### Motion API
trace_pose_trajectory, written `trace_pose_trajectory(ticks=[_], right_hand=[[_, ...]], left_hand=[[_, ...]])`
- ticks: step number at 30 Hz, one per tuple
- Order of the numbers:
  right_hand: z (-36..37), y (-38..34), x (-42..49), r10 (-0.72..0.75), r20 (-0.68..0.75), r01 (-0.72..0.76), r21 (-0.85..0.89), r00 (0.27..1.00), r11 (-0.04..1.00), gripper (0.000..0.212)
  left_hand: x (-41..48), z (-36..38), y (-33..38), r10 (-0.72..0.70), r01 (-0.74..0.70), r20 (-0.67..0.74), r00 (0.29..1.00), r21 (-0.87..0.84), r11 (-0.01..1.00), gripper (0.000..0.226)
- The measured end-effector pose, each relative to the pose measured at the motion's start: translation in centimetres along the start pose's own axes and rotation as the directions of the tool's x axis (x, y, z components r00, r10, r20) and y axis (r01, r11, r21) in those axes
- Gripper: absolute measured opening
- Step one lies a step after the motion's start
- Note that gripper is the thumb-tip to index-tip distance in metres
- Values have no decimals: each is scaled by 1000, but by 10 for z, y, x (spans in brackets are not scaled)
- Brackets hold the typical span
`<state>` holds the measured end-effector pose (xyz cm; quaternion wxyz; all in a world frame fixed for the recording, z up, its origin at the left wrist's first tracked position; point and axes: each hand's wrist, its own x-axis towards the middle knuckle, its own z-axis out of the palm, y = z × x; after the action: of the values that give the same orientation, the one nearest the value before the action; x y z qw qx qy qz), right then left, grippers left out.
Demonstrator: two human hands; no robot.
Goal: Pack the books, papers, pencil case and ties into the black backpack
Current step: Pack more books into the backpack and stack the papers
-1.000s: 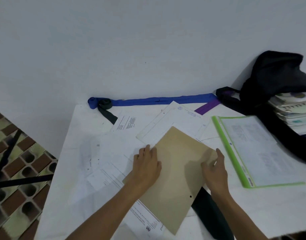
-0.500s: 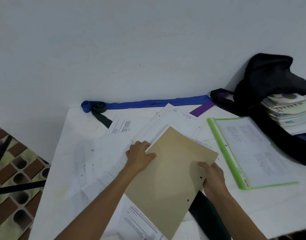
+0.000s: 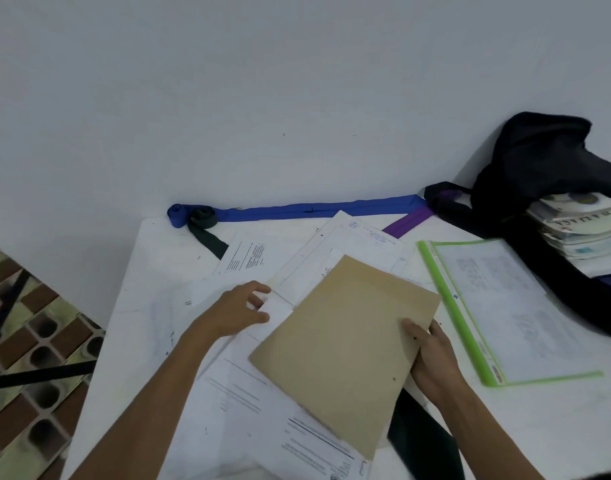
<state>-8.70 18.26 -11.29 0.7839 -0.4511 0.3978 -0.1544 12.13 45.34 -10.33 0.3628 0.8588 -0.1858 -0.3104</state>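
A brown card folder (image 3: 345, 344) lies tilted over loose white papers (image 3: 248, 403) in the middle of the white table (image 3: 151, 271). My right hand (image 3: 432, 358) grips the folder's right edge, thumb on top. My left hand (image 3: 240, 311) hovers over the papers left of the folder, fingers loosely spread, holding nothing. A green-edged clear file (image 3: 498, 306) lies to the right. The black backpack (image 3: 539, 188) sits at the back right with a stack of books (image 3: 581, 226) in its opening. Blue (image 3: 314, 209), purple (image 3: 406, 225) and dark green (image 3: 207, 237) ties lie along the wall.
Another dark tie (image 3: 421, 441) runs under the folder toward the table's near edge. The table's left edge drops to a tiled floor (image 3: 37, 341). A white wall (image 3: 297, 98) backs the table.
My left hand came off the folder and moved left over the papers. My right hand shifted from the folder's top corner down its right edge and gripped it.
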Motion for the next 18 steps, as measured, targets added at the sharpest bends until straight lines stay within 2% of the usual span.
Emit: trace_pose_trajectory(ticks=[3, 6, 9, 14, 16, 18], right_hand=[[1, 4, 0, 18, 45, -17, -31, 999, 999, 30], [-1, 5, 4, -1, 56, 9, -131, 998, 991, 32], [-1, 0, 7, -26, 99, 50, -244, 995, 968, 32], [2, -9, 8, -21, 205, 84, -301, 978, 950, 33], [0, -13, 10, -48, 219, 108, -271, 975, 956, 34], [-5, -18, 11, -77, 230, 133, -241, 970, 961, 36]], left_hand=[[-3, -5, -5, -38, 43, 67, 997, -62, 997, 38], [-1, -2, -4, 22, -29, -135, 991, -48, 998, 20], [5, 3, 9, 83, -89, -322, 943, -5, 996, 11], [20, 9, 32, 163, -94, -270, 949, 250, 964, 14], [28, 3, 39, 142, -60, -286, 948, 278, 959, 19], [33, -5, 43, 114, -43, -314, 943, 225, 973, 23]])
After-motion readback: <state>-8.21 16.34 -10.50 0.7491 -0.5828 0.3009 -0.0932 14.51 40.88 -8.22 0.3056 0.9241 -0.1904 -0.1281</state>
